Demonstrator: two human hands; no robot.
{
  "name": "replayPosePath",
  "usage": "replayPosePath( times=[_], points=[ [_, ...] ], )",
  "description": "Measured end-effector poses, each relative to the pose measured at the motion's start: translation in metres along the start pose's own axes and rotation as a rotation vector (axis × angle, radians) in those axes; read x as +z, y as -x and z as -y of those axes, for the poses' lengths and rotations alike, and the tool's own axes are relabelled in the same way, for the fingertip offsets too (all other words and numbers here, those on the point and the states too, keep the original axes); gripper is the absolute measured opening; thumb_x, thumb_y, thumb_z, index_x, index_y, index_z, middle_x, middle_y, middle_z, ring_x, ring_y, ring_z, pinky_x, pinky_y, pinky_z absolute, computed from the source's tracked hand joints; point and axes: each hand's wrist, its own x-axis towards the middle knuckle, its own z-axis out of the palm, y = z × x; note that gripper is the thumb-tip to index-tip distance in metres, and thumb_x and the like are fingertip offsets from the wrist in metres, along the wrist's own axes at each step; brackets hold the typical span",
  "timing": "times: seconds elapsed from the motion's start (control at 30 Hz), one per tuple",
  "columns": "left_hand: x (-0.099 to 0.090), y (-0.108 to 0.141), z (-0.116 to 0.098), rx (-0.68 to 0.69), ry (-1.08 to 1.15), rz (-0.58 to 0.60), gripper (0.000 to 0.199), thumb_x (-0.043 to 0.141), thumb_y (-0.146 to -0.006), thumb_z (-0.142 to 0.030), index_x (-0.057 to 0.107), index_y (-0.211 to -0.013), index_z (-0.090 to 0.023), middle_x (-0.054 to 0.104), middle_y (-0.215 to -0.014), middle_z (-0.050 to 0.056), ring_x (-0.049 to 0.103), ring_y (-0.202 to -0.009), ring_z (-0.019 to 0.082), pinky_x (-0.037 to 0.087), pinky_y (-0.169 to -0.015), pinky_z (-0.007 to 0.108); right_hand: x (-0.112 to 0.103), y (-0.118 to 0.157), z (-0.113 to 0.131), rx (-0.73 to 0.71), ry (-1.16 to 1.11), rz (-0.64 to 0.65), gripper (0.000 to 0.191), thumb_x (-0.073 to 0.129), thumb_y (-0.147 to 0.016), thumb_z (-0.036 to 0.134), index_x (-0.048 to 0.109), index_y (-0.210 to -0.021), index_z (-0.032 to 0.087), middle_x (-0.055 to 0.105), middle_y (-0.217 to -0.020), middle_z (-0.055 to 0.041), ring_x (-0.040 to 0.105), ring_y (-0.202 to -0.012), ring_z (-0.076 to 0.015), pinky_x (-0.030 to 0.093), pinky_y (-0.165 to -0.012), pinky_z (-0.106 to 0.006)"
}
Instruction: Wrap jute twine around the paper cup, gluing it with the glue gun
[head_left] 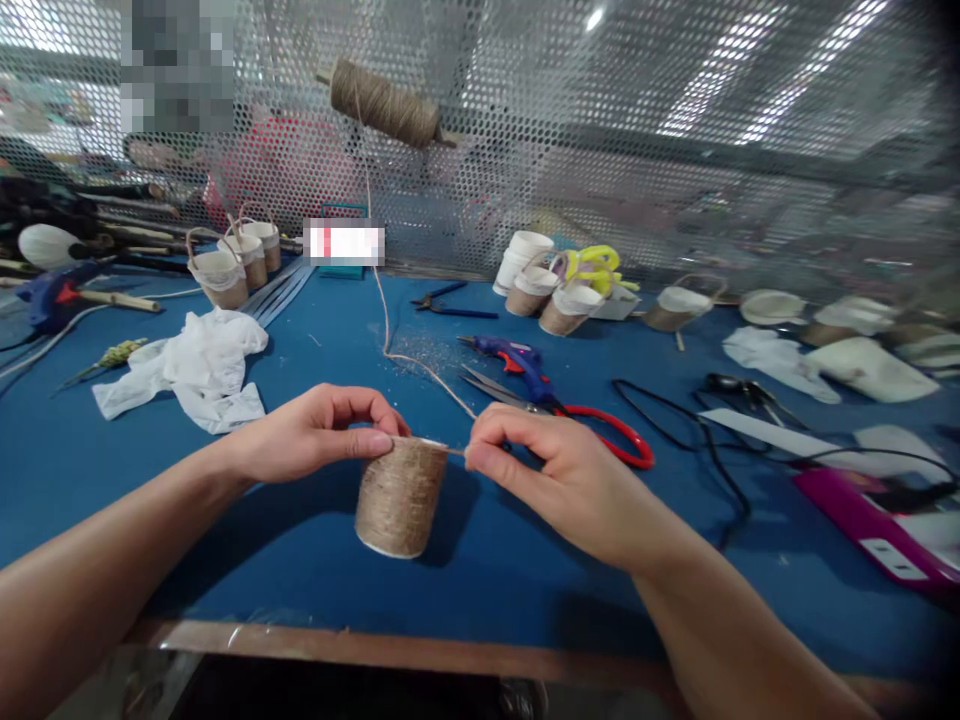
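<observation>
A cup wrapped in brown twine [401,500] is held slightly tilted over the blue table, a white edge showing at its bottom. My left hand [330,435] grips its rim, thumb on the outside and fingers behind. To the right of the cup, my right hand [536,470] pinches the twine [427,366] between thumb and fingers, with a short taut length running to the cup's rim. From my right hand the strand runs back across the table and up to a twine spool [386,103] on the mesh.
Red-handled scissors [615,435] and a blue glue gun [517,362] lie behind my right hand. Pliers [454,302] are farther back. White cloth [191,370] lies left. Small twine-wrapped buckets [219,278] stand along the back. A purple power strip [874,530] and black cables are at right.
</observation>
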Motion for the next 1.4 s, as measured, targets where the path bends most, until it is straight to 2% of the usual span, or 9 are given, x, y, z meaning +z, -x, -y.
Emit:
replayPosePath(
  times=[0.73, 0.93, 1.4],
  points=[
    [-0.0046, 0.0056, 0.0035, 0.116, 0.170, 0.053, 0.013, 0.065, -0.076, -0.028, 0.063, -0.075, -0.015, 0.063, -0.099, 0.007, 0.055, -0.097, 0.019, 0.040, -0.087, 0.032, 0.0010, -0.0007, -0.0030, 0.123, -0.013, 0.031, 0.021, 0.049, -0.086, 0.034, 0.056, -0.073, 0.018, 0.056, -0.070, 0.0012, 0.049, -0.064, -0.0113, 0.040, -0.060, -0.024],
    [-0.0031, 0.0048, 0.0034, 0.134, 0.221, 0.058, 0.015, 0.067, -0.073, -0.029, 0.064, -0.073, -0.015, 0.063, -0.096, 0.008, 0.055, -0.096, 0.022, 0.041, -0.086, 0.035, 0.0025, -0.0007, -0.0010, 0.098, -0.057, 0.027, 0.021, 0.049, -0.086, 0.033, 0.056, -0.074, 0.018, 0.055, -0.069, 0.0020, 0.048, -0.064, -0.0101, 0.039, -0.060, -0.022],
    [-0.0006, 0.0044, 0.0067, 0.156, 0.369, 0.140, 0.013, 0.066, -0.074, -0.027, 0.063, -0.073, -0.014, 0.063, -0.094, 0.008, 0.054, -0.094, 0.020, 0.040, -0.084, 0.033, 0.0075, -0.0011, -0.0010, 0.086, -0.214, 0.003, 0.020, 0.051, -0.086, 0.033, 0.057, -0.075, 0.016, 0.052, -0.067, 0.0028, 0.043, -0.062, -0.0090, 0.037, -0.058, -0.021]
  ],
)
